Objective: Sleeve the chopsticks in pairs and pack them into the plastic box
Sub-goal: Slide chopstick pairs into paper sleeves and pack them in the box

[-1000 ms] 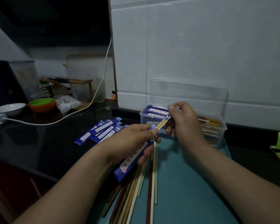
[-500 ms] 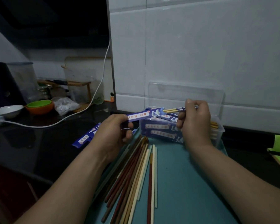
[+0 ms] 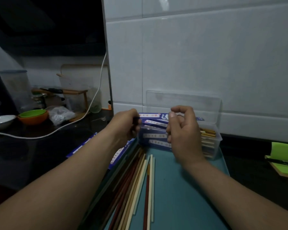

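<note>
Sleeved pair (image 3: 150,115): lies level across the top of the box (image 3: 214,138). Its left end sits inside the curled fingers of the left hand (image 3: 125,126), and its right part runs behind the thumb of the right hand (image 3: 184,131); whether that thumb touches it cannot be told. Left hand: fingers closed round the sleeve end, back of the hand toward the camera, forearm stretched forward from the lower left. Right hand: holds nothing; fingers loosely curled, forefinger arched above the thumb with a gap between them, wrist in front of the box's right half. Sleeve: dark blue, with a white strip carrying small red marks and a white pattern near the thumb. Packed pairs (image 3: 155,136): same blue sleeves, stacked in the box just below both sets of fingers; yellowish stick ends (image 3: 208,131) show right of the right hand. Box: clear plastic, lid (image 3: 183,100) standing open against the wall behind the fingers. Loose chopsticks (image 3: 140,180): cream, brown and dark red, fanned on the teal mat (image 3: 181,188), nearer than the fingers, between the forearms. Other sleeves (image 3: 117,155): beneath the left forearm, at the mat's left edge.
</note>
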Action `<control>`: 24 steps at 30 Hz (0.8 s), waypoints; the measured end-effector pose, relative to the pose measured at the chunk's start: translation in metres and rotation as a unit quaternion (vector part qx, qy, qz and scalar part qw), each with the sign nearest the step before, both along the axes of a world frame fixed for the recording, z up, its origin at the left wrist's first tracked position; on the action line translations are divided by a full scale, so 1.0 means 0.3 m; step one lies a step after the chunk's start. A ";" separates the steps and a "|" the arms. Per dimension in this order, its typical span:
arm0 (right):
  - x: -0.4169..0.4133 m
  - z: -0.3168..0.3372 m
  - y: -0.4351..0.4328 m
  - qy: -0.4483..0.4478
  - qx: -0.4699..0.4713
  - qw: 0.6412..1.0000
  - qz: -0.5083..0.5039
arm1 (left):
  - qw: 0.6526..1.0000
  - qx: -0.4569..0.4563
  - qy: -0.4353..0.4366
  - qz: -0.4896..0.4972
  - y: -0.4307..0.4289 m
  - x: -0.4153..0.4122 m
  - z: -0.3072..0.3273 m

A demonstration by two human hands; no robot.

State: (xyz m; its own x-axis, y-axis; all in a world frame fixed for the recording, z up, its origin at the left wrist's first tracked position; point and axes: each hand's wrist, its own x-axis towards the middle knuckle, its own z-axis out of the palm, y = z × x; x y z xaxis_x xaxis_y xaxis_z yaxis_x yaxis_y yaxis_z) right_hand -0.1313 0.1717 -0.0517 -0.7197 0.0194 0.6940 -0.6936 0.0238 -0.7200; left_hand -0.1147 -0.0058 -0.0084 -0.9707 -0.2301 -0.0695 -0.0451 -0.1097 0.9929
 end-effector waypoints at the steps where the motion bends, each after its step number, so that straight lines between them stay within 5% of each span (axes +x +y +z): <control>1: -0.008 -0.006 0.009 -0.001 0.009 1.000 -0.004 | 0.999 -0.039 -0.007 -0.012 0.023 -0.020 0.004; 7: -0.024 -0.012 0.013 -0.013 0.025 1.000 -0.013 | 0.930 -0.363 -0.001 0.062 0.051 -0.099 0.021; 12: -0.029 -0.019 0.015 -0.008 0.034 0.999 -0.011 | 0.762 -0.625 0.102 0.134 0.076 -0.108 -0.055; 16: -0.020 -0.013 0.015 -0.005 0.030 1.000 0.006 | 0.703 -0.701 0.116 -0.040 0.119 -0.109 -0.098; 19: -0.017 -0.014 0.015 -0.010 0.031 0.999 0.014 | 0.671 -0.733 0.094 -0.065 0.128 -0.110 -0.077; 24: -0.023 -0.016 0.014 -0.017 0.033 0.999 0.010 | 0.683 -0.716 0.124 -0.071 0.146 -0.084 -0.083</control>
State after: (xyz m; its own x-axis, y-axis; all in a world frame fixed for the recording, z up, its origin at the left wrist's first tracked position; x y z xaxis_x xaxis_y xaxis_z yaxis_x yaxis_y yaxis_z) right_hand -0.1382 0.1759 -0.0565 -0.7433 -0.0406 0.6677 -0.6689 0.0589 -0.7411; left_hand -0.1399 0.0380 -0.0333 -0.9315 0.2070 0.2991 0.2340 0.9706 0.0569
